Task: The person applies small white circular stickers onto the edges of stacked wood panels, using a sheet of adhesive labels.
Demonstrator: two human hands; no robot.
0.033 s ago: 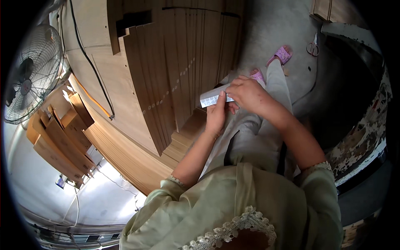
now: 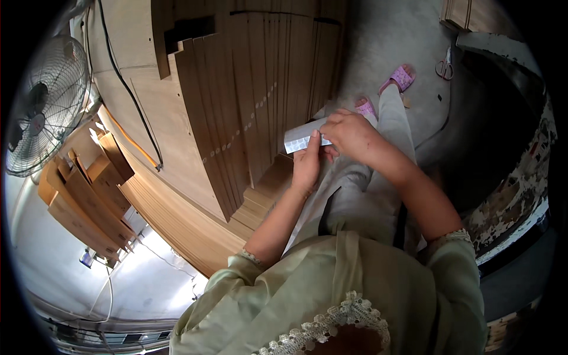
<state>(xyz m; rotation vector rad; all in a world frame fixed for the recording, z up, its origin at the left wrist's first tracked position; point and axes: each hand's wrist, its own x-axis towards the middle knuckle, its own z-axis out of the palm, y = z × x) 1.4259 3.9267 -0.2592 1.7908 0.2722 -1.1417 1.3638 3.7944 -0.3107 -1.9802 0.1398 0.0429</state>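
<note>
A small whitish sheet of round stickers [image 2: 300,142] is held in front of my lap, curved slightly along its length. My left hand [image 2: 306,168] grips it from below, the thumb pressed on its face and the fingers behind it. Over its right end, my right hand [image 2: 349,133] is closed with the fingertips pinched at the sheet's edge. Whether a loose sticker is between those fingertips is hidden. Just beyond stands a row of upright brown boards [image 2: 260,77], with a slanting line of pale round spots across their faces.
A wire-caged fan [image 2: 44,112] stands at the far left, above folded cardboard pieces [image 2: 89,201]. Scissors [image 2: 444,66] lie on the grey floor [image 2: 378,35] near my pink slippers [image 2: 401,77]. A dark, paint-flaked structure [image 2: 515,183] is close on my right.
</note>
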